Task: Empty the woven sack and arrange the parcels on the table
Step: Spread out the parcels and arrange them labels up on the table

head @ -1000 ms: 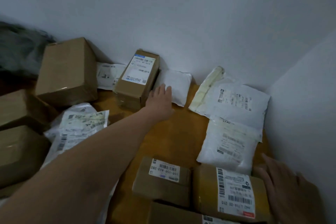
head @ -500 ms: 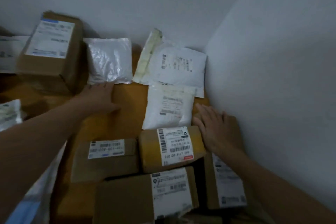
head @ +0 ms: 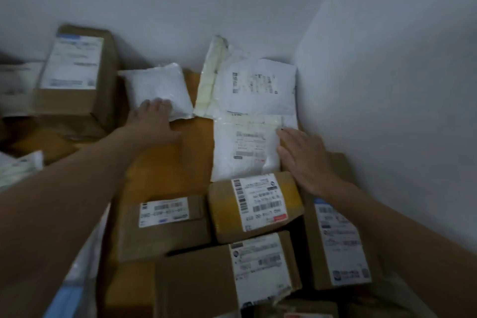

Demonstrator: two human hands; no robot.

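Note:
Parcels cover the wooden table (head: 175, 162) in a wall corner. My left hand (head: 152, 124) reaches forward, its straight fingers touching the near edge of a small white pouch (head: 157, 88). My right hand (head: 302, 160) lies flat with straight fingers on the right edge of a white labelled mailer (head: 245, 147). Behind that mailer another white mailer (head: 258, 88) leans against the wall. Near me sit a yellow-taped box (head: 255, 204), a flat brown box (head: 165, 224) and further labelled boxes. The woven sack is not in view.
A tall brown box (head: 74, 75) with a white label stands at the back left. A brown box (head: 340, 237) lies along the right wall (head: 387, 85). White bags (head: 20, 168) lie at the left edge. Bare wood shows between my hands.
My left hand moved forward onto the small white pouch. My right hand slid from the brown boxes up to the white mailer's edge. The view keeps turning towards the corner.

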